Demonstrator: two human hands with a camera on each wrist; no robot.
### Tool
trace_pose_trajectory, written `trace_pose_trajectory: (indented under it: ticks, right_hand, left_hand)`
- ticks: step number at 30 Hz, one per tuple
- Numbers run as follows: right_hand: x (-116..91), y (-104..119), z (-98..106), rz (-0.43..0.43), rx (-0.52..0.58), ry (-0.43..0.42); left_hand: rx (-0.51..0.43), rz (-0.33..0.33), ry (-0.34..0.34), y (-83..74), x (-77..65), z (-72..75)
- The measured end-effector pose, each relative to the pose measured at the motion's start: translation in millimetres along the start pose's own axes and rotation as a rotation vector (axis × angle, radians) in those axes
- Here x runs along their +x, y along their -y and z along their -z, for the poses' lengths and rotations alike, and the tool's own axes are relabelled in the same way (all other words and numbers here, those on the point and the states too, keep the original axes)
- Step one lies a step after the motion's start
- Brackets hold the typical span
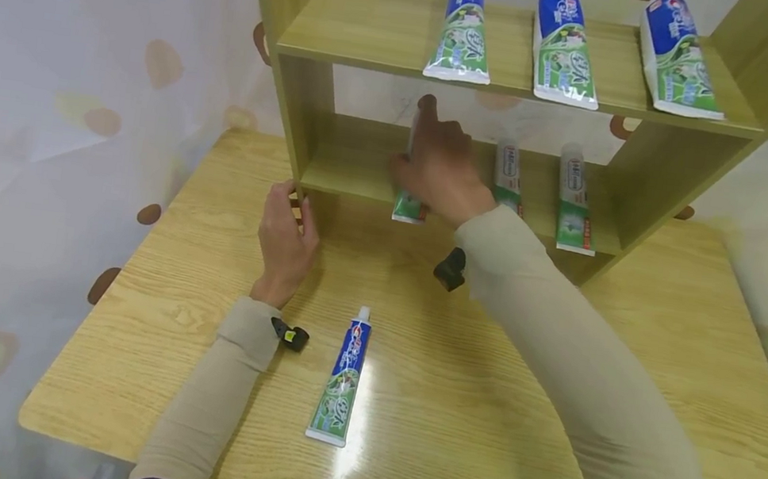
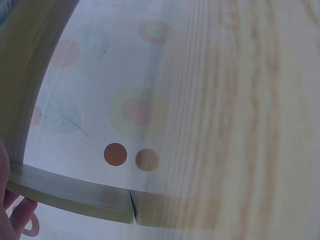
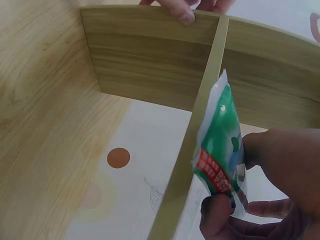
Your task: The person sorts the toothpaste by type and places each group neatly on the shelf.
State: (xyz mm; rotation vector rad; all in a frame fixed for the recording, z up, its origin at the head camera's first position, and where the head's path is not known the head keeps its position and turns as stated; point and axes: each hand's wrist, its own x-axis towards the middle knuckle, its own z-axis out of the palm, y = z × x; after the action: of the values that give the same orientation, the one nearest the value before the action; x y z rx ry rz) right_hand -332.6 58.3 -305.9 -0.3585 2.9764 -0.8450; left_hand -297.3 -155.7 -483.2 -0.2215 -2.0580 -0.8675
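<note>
My right hand (image 1: 445, 167) reaches into the lower level of a wooden shelf (image 1: 359, 152) and holds a green and white toothpaste tube (image 1: 409, 209). Its flat end sticks out past the board's front edge. In the right wrist view, thumb and fingers pinch the sides of this tube (image 3: 220, 145), close over the lower board. With my left hand (image 1: 286, 239) I grip the lower left side panel of the shelf; the fingers curl around its edge. A blue and green toothpaste tube (image 1: 341, 382) lies on the table between my forearms, cap pointing toward the shelf.
Three blue and green tubes (image 1: 462, 29) lie in a row on the upper board. Two white and green tubes (image 1: 578, 199) rest on the lower board, right of my hand. The shelf stands at the back of the wooden table (image 1: 153, 307), before a patterned wall covering (image 1: 94, 20).
</note>
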Motion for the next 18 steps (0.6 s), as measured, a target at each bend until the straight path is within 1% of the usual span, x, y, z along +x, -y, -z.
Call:
trace_pose_trajectory:
  ticks: [5, 10, 15, 18]
  right_hand:
    - [6, 2, 5, -0.044, 0.013, 0.027]
    - [12, -2, 4, -0.057, -0.006, 0.041]
    - [15, -8, 0, -0.059, -0.028, 0.051]
    - [17, -10, -3, -0.051, -0.036, 0.040]
  left_hand:
    - [-0.003, 0.004, 0.003, -1.8, 0.3, -0.6]
    - [-0.005, -0.008, 0.002, 0.1, 1.5, -1.6]
    - [-0.006, -0.011, -0.001, 2.7, 1.0, -1.6]
    - [-0.006, -0.008, -0.004, 2.8, 0.5, -0.4]
